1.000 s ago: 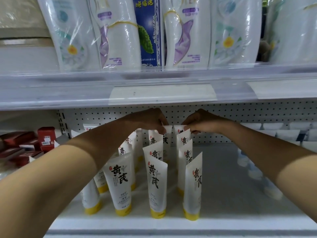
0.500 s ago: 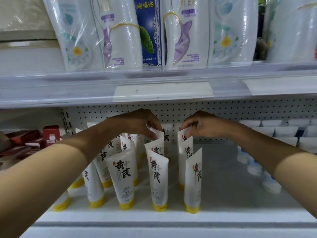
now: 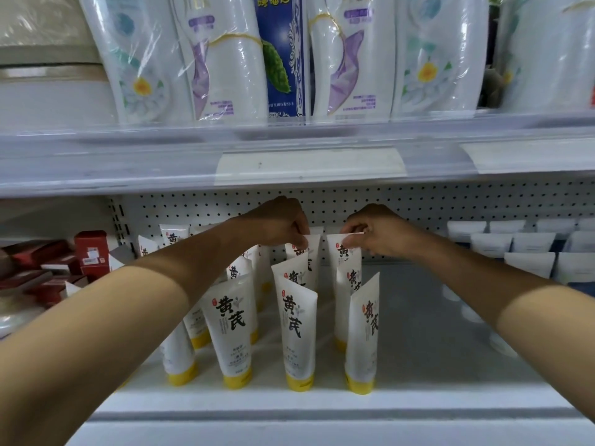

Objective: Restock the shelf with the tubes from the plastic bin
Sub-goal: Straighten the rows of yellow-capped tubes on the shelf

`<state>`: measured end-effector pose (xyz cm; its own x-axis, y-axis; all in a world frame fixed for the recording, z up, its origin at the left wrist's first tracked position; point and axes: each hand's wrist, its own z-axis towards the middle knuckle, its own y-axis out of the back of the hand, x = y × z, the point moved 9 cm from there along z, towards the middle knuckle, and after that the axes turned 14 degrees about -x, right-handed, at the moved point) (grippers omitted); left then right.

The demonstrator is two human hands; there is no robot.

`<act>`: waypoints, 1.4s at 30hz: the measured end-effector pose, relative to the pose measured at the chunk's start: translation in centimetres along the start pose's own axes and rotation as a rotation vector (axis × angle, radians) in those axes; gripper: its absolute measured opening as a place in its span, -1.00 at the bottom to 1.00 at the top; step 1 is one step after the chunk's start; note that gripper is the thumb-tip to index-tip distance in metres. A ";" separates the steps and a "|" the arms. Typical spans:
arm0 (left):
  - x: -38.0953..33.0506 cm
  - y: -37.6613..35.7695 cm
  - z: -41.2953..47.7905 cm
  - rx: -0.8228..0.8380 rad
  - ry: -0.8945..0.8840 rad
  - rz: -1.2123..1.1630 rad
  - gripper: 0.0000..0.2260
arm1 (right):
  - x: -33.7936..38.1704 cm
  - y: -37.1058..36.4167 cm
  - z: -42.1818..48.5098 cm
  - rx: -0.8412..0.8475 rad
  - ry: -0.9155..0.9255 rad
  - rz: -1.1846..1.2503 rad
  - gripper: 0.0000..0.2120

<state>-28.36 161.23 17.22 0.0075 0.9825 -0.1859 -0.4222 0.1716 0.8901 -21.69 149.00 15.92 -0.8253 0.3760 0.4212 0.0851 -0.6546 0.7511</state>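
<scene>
The yellow-capped tubes point(image 3: 297, 329) stand on their caps in tight files and several lean, so the likely mishap is a topple. If either held tube is let go while tilted, or is pressed against the one in front, it may tip and knock its file toward the shelf's front lip. A forearm dropping low could do the same to the nearer tubes. The left grip point(image 3: 280, 223) is closed to a pinch, thumb and curled fingers on the flat top seam of the rear left tube point(image 3: 314, 252), which stands just below it. The right grip point(image 3: 376, 230) pinches the top seam of the rear right tube point(image 3: 349, 257) likewise, that tube being below and slightly left of it. Whether either cap touches the shelf point(image 3: 418, 333) is hidden by the tubes in front. Beyond both grips is the pegboard back point(image 3: 402, 201). Red boxes point(image 3: 90, 252) lie well left of the left grip, and white tubes point(image 3: 531, 249) well right of the right one.
</scene>
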 end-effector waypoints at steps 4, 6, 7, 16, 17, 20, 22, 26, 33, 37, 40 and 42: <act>-0.3 0.0 -0.1 0.008 0.003 -0.033 -0.86 | 0.0 0.0 0.1 0.008 0.001 -0.028 -0.91; -0.5 -0.1 -0.2 0.016 0.001 -0.045 -0.87 | -0.1 0.0 0.1 0.002 0.006 -0.022 -0.91; -0.7 0.0 -0.3 0.019 -0.001 -0.051 -0.87 | -0.1 0.0 0.1 0.003 0.010 -0.022 -0.91; -1.2 -0.3 -0.3 0.037 -0.011 -0.056 -0.88 | -0.6 -0.3 0.2 0.037 0.024 -0.048 -0.94; -1.2 -0.3 -0.3 0.039 -0.009 -0.056 -0.88 | -0.6 -0.3 0.2 0.039 0.022 -0.037 -0.93; -1.1 -0.4 -0.3 0.046 -0.018 -0.054 -0.88 | -0.5 -0.3 0.0 0.052 0.023 -0.017 -0.93; -1.1 -0.4 -0.4 0.051 -0.022 -0.056 -0.87 | -0.5 -0.4 0.0 0.053 0.022 -0.022 -0.92; -1.1 -0.4 -0.3 0.064 -0.020 -0.056 -0.86 | -0.7 -0.4 0.1 0.043 0.013 -0.002 -0.91; -0.7 2.1 -0.5 -0.031 -0.002 -0.056 -0.78 | 0.4 1.7 -0.5 -0.061 0.031 -0.111 -0.84; -2.0 4.5 -2.3 -0.069 -0.001 -0.065 -0.81 | 2.4 4.1 -1.5 -0.180 0.130 -0.096 -0.85; -2.9 4.8 -4.2 0.003 -0.030 -0.022 -0.66 | 4.3 3.7 -2.9 -0.013 0.172 0.076 -0.90; -2.9 4.3 -5.4 0.085 -0.043 0.047 -0.56 | 4.9 2.8 -3.8 0.128 0.149 0.112 -0.84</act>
<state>-35.10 158.72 19.33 0.0294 0.9916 -0.1262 -0.3450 0.1285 0.9298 -27.61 146.56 18.14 -0.8792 0.1988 0.4330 0.2431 -0.5943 0.7666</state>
